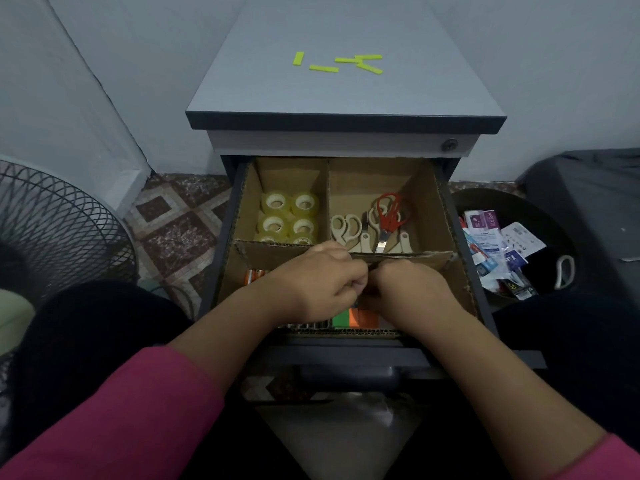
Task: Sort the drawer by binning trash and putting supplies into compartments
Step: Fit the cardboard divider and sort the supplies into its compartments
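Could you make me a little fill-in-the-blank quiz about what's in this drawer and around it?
1. The tape rolls sit in the back ____ compartment of the drawer.
2. Among the beige scissors, one pair has ____ handles.
3. The trash bin stands to the ____ of the drawer.
4. The strips on the cabinet top are ____ in colour.

Missing words: left; red; right; yellow-green
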Demonstrator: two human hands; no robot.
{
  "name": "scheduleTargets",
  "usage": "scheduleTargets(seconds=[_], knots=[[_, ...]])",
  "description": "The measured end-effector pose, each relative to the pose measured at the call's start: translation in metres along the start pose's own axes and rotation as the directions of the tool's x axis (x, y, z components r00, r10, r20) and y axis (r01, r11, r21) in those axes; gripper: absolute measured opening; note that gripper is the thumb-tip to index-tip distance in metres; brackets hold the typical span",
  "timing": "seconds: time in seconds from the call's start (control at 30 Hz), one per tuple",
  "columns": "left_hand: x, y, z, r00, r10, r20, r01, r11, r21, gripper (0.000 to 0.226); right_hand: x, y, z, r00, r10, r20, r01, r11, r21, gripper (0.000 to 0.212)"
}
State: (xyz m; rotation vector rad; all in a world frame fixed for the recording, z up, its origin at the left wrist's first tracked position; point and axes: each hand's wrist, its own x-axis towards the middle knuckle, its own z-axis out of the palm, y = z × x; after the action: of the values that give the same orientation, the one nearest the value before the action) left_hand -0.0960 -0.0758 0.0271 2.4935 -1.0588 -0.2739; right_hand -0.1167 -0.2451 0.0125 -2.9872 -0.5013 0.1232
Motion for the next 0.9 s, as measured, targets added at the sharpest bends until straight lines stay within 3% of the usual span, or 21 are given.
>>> scheduleTargets(seconds=[0.9], knots=[[0.0004,0.001,-0.0008,1.0,-0.007,0.023,0.007,1.0,0.018,0.008,-0.0005,-0.0043,-0.0026,1.0,-0.023,0.005,0.024,0.999,-0.037,0.02]])
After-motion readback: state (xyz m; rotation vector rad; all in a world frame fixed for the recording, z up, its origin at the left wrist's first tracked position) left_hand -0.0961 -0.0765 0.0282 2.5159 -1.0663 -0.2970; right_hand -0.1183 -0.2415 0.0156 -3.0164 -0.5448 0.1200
